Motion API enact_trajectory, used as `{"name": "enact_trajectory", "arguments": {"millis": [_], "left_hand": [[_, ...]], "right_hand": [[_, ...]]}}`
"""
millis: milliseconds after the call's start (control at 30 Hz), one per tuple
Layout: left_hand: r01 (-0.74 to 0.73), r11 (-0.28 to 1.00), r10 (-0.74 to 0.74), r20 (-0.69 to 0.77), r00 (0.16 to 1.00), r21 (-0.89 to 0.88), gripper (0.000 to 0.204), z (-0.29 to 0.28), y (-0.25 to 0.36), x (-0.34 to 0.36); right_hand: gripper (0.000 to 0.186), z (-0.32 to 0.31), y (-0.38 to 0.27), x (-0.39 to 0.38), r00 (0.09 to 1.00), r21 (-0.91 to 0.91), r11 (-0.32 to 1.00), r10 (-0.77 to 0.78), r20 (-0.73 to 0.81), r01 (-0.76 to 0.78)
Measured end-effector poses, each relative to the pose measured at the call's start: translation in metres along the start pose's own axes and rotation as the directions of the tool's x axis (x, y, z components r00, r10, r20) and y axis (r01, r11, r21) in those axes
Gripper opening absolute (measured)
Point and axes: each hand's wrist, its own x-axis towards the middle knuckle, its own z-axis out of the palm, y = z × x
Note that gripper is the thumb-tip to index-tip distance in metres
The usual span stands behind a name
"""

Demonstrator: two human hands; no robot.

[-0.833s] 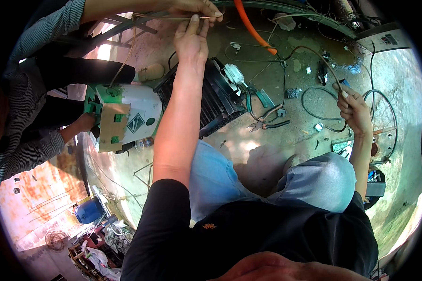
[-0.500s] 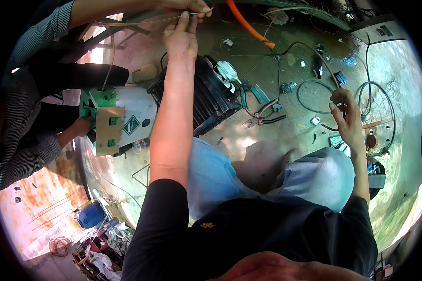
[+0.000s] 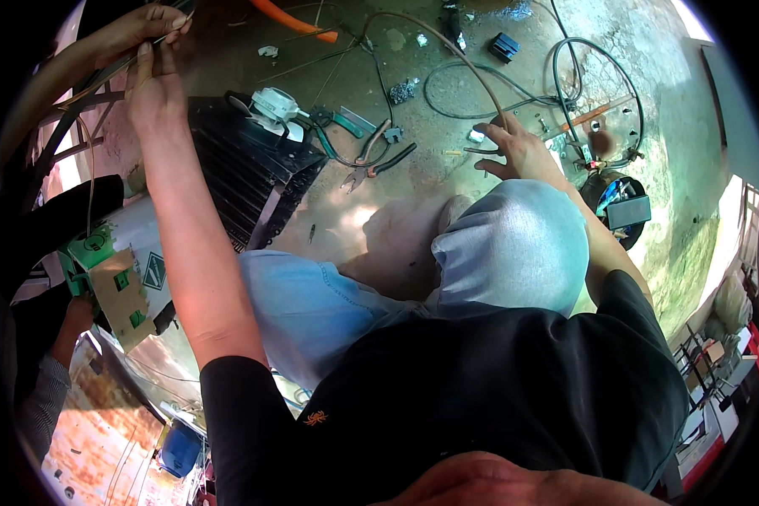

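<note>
My left hand (image 3: pixel 158 94) reaches to the upper left. Its fingertips pinch a thin, light-brown tube (image 3: pixel 118 70) right beside a co-worker's hand (image 3: pixel 148 27), which grips the same tube. Over by my right knee, my right hand (image 3: pixel 521 153) is curled at a brown hose (image 3: pixel 451 46) that arches down to it from the top. That hose appears held in the fingers, though the exact grip is partly hidden. Beneath my left forearm lies a black finned unit (image 3: pixel 244 169), with a white part (image 3: pixel 277 105) on it.
Pliers (image 3: pixel 373 167), a dark block (image 3: pixel 503 47) and a black cable loop (image 3: pixel 641 114) lie on the floor. An orange hose (image 3: pixel 291 18) enters from the top. A white-and-green canister (image 3: pixel 143 236) stands left, a co-worker's hand (image 3: pixel 80 312) at it. A black bucket (image 3: pixel 599 187) holds tools.
The view has swung, so the surroundings sit further left and higher. Both my hands keep about the same places among the things, my left still at the thin tube.
</note>
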Motion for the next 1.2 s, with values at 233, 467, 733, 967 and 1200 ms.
{"name": "enact_trajectory", "arguments": {"millis": [233, 467, 733, 967, 1200], "left_hand": [[0.028, 0.987, -0.027, 0.011, 1.0, -0.157, 0.026, -0.016, -0.011, 0.023], [-0.001, 0.997, 0.001, 0.01, 1.0, -0.081, 0.032, 0.0, -0.002, 0.001], [-0.023, 0.994, 0.014, -0.08, 0.997, -0.11, 0.026, -0.005, -0.007, 0.001], [-0.023, 0.99, 0.007, -0.115, 0.993, -0.138, 0.026, 0.001, -0.007, -0.002], [-0.025, 0.998, 0.018, -0.113, 0.993, -0.061, 0.024, 0.006, -0.007, 0.0]], "right_hand": [[0.023, 0.061, 0.013, -0.009, 0.96, 0.017, 0.966, 0.26, -0.106, -0.259], [0.05, 0.057, -0.017, 0.011, 0.885, 0.006, 0.96, 0.259, -0.388, -0.278], [0.044, 0.058, -0.028, 0.025, 0.793, 0.036, 0.966, 0.231, -0.563, -0.256], [0.041, 0.063, -0.024, 0.026, 0.784, 0.019, 0.957, 0.249, -0.568, -0.29], [0.045, 0.071, -0.02, 0.026, 0.77, 0.108, 0.956, 0.285, -0.571, -0.273]]}}
